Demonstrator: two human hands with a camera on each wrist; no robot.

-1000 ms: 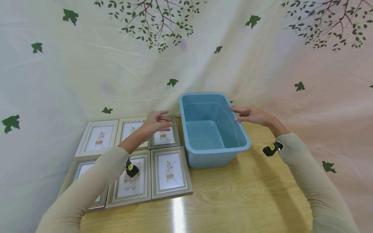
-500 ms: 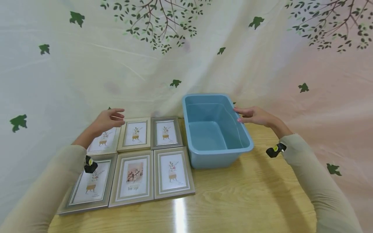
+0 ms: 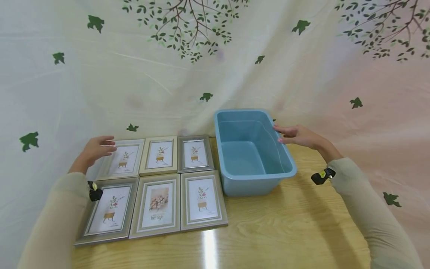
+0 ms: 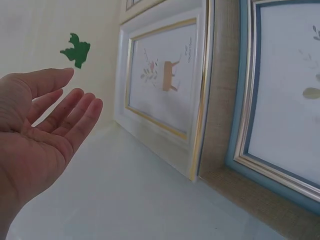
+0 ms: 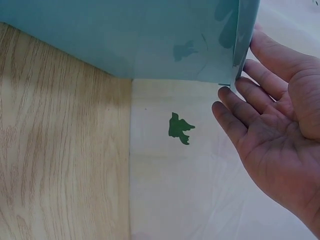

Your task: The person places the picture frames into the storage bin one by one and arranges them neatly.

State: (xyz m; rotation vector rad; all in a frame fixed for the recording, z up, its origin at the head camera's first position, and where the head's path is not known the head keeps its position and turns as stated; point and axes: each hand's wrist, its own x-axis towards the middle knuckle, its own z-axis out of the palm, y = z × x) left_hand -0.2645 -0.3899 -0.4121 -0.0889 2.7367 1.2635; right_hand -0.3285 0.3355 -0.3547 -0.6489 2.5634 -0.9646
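A blue plastic bin (image 3: 240, 155) stands upright on the wooden table, its inside bare. At its right rim is my right hand (image 3: 300, 135), fingertips touching the edge with the fingers loosely extended; the right wrist view shows this hand (image 5: 280, 110) beside the bin's wall (image 5: 170, 40). Over the left side of a white picture frame (image 3: 123, 158) hovers my left hand (image 3: 95, 149), holding nothing. Its fingers are apart and relaxed in the left wrist view, where the hand (image 4: 45, 120) is clear of the white frame (image 4: 160, 80) and a larger frame (image 4: 280, 95).
Several picture frames lie in two rows left of the bin: cream (image 3: 159, 155), dark grey (image 3: 195, 153), and in front ones with a plant print (image 3: 109, 209), a flower photo (image 3: 157, 205) and another plant print (image 3: 203, 200). A patterned curtain (image 3: 161, 74) hangs behind the table (image 3: 268, 231).
My left hand has swept left across the frames, from above the dark grey one to the white one's left side. The right hand stays at the bin's rim. The view has shifted slightly.
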